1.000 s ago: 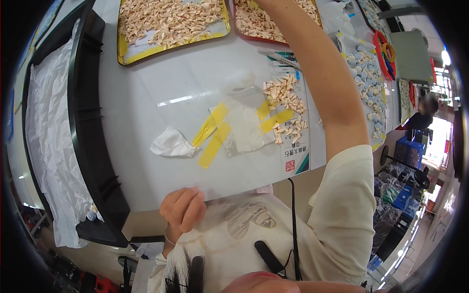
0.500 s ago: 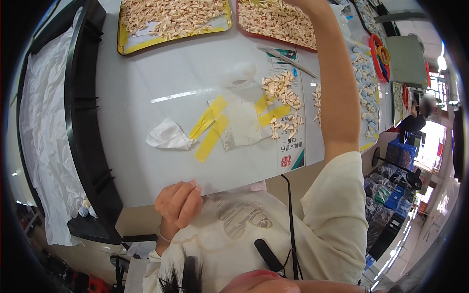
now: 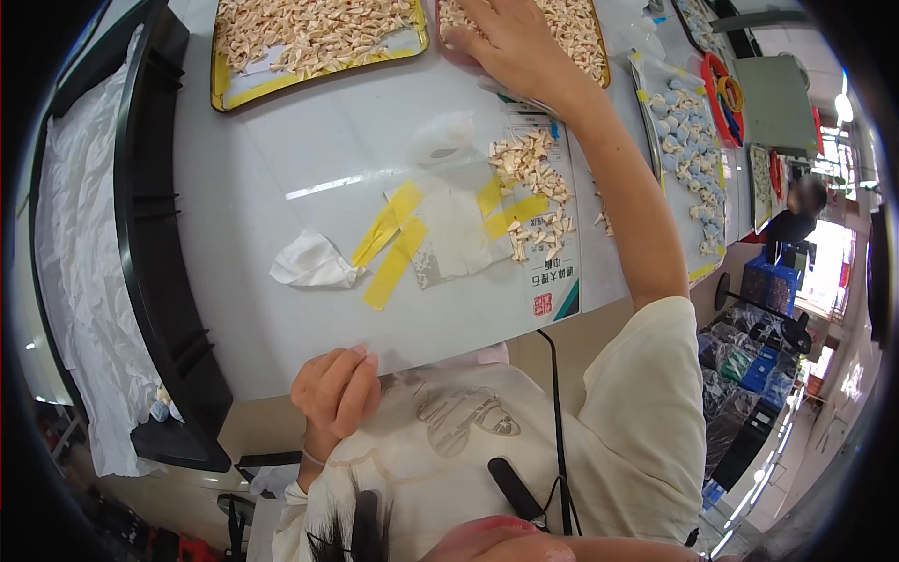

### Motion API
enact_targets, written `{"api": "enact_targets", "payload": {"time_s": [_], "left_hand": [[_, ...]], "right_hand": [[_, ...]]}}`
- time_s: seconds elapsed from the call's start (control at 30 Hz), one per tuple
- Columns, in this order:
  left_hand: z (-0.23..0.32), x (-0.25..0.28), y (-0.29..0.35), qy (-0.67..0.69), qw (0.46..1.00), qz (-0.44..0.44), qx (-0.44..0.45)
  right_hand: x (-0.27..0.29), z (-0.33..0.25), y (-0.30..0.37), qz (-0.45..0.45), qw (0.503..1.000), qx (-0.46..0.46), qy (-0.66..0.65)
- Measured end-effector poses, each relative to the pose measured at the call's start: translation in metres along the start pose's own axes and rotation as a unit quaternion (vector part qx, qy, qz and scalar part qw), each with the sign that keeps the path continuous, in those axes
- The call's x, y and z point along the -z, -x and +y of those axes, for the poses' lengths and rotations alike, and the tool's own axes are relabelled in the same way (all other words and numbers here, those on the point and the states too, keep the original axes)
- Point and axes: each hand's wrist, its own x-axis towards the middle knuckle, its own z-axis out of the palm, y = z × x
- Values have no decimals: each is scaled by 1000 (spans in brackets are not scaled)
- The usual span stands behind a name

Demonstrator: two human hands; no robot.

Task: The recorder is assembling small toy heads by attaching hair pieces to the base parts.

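At the far side of the glossy pale-grey table, with the bare right hand outstretched over small, cream-coloured, pointed pieces in a red-rimmed rectangular tray, probably rimmed against spilling; cannot tell whether gripping any. At the near edge, with the bare left hand loosely closed, apparently empty, perhaps propped for balance. Between, a translucent whitish sheet under yellow tape strips, likely pinned flat; at its right edge, a loose heap of similar pieces.

tissue left of the taped sheet, loose pieces on its right, two trays behind
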Motion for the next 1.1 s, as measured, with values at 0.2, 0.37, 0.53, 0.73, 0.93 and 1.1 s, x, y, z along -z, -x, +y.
{"api": "enact_targets", "payload": {"time_s": [0.2,0.37,0.53,0.73,0.93,1.1], "left_hand": [[1,1,-2,7,1000,-5,4],[0,1,-1,6,1000,-5,4],[0,2,-1,2,1000,-12,3],[0,3,-2,7,1000,-22,1],[1,3,0,-5,1000,-19,7],[1,1,-1,-1,1000,-11,0]], "right_hand": [[-9,29,-9,-22,997,-9,-69],[-9,34,-21,-14,998,-53,42],[-7,35,-27,9,999,-32,-2],[-19,47,-36,66,997,-16,41],[-15,45,-37,61,998,-8,10],[-31,73,-42,180,979,92,-11]]}}
